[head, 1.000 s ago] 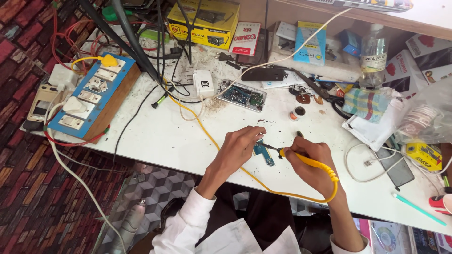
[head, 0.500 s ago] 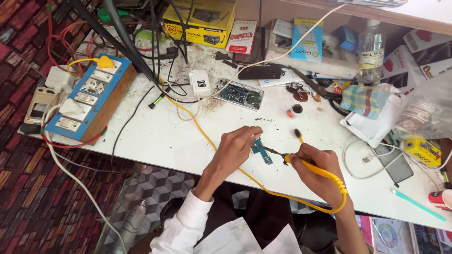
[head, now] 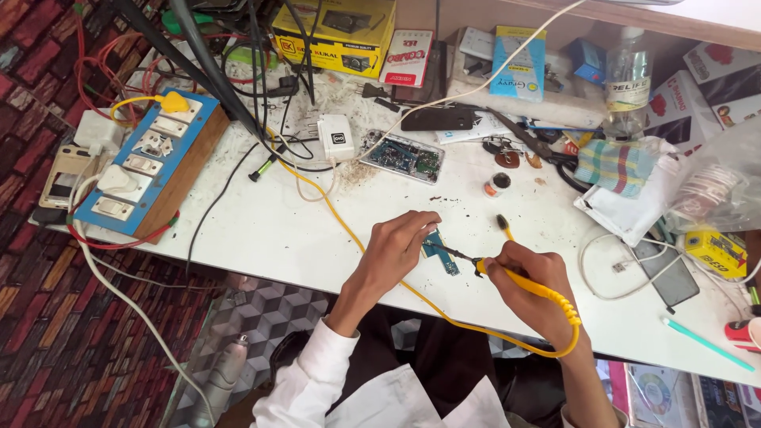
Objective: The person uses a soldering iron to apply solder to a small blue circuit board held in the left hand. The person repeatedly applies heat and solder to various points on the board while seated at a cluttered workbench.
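While the left hand [head: 400,247] pinches one small blue circuit board [head: 440,251] at lower centre of the white table [head: 261,230], the right hand [head: 529,279] grips one yellow soldering iron [head: 533,287], its tip touching the board. Along the top edge lie one yellow rectangular box [head: 337,32], one red-and-white flat pack [head: 407,57] and one light-blue packet [head: 518,63].

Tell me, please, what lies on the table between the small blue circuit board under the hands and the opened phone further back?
In the head view, between the circuit board and opened phone lies bare white table, with dark specks only.
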